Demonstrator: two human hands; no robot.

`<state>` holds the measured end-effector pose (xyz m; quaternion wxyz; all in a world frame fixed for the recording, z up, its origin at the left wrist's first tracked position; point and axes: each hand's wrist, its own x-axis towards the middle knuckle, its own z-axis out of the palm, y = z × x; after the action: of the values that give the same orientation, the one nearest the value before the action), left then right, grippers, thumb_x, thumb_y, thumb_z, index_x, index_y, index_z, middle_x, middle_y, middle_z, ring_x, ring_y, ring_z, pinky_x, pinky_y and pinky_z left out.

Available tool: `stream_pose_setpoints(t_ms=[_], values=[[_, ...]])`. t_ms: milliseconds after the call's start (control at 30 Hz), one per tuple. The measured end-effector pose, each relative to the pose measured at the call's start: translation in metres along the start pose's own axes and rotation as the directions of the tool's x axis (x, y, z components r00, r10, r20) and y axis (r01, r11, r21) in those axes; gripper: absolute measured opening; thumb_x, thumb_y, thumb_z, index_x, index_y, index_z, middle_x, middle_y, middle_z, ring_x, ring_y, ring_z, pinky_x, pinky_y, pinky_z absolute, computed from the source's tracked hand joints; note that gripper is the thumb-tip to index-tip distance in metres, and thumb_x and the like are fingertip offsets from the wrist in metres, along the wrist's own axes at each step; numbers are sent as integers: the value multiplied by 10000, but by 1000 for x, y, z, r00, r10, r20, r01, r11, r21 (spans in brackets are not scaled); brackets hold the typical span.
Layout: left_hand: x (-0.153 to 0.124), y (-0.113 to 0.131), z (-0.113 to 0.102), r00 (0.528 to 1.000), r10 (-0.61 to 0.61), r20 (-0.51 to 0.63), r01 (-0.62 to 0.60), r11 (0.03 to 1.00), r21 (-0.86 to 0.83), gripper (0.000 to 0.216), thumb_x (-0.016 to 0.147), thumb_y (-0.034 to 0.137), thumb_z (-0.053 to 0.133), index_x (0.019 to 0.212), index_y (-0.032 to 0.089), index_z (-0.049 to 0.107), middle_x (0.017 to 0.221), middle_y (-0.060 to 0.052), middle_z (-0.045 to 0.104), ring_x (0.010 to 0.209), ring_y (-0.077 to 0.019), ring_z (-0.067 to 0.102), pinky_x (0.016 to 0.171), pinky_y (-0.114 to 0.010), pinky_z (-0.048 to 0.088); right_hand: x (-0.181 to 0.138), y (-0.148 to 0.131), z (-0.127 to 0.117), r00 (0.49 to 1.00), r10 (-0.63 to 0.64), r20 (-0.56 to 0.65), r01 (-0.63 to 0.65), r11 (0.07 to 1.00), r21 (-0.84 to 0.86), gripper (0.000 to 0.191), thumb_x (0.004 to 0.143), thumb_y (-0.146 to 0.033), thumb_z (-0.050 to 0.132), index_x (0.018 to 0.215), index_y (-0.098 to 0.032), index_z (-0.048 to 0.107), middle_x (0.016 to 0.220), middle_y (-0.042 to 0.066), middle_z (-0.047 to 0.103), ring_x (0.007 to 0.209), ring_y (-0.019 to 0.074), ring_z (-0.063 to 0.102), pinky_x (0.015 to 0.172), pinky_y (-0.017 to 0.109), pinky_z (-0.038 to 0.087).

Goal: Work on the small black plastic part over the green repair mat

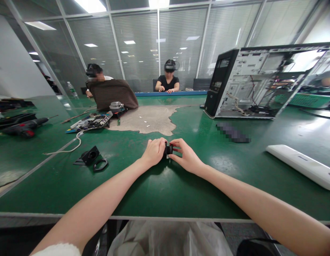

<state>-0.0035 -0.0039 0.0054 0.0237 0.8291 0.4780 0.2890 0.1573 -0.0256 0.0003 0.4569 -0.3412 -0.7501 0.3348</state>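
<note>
The left hand (155,151) and right hand (185,157) are holding a black part (169,149) between them. On the table (159,193), a ring (105,164) and bracket (90,156) are lying left, a drill (27,128) farther left; a PC case (224,83) is standing far right.

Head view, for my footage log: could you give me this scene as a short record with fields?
Left hand: holds a small black part
Right hand: grips the same part's right side
Surface: green tabletop
Left of hands: black bracket-like piece, black ring
Right of hands: long white device
Further back, right: open computer case
</note>
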Motion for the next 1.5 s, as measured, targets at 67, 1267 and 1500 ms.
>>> stream_pose_setpoints(t_ms=[67, 1267, 1500], values=[[0, 0, 1, 1000, -1, -5, 1, 1000, -6, 394, 893, 259, 100, 932, 205, 488, 875, -10, 594, 833, -151, 530, 752, -305, 322, 2, 2, -2, 997, 76, 2, -76, 994, 78, 327, 651, -202, 626, 914, -201, 432, 965, 37, 499, 929, 161, 526, 845, 381, 460], [-8, 5, 3, 995, 99, 14, -99, 995, 13, 663, 546, 524, 628, 1068, 197, 382, 1025, -53, 514, 897, -237, 454, 767, -359, 300, 2, 3, -1, 979, 196, 60, -205, 933, 295, 216, 671, -281, 615, 834, -181, 515, 871, 7, 578, 784, 131, 574, 755, 303, 457], [-9, 5, 1, 994, 103, 22, -102, 994, -32, 687, 541, 530, 630, 1083, 209, 355, 1035, -40, 502, 894, -230, 452, 778, -366, 305, -2, 0, -1, 991, 125, 56, -134, 968, 211, 194, 714, -259, 569, 880, -190, 497, 889, 10, 558, 840, 152, 571, 779, 320, 453]])
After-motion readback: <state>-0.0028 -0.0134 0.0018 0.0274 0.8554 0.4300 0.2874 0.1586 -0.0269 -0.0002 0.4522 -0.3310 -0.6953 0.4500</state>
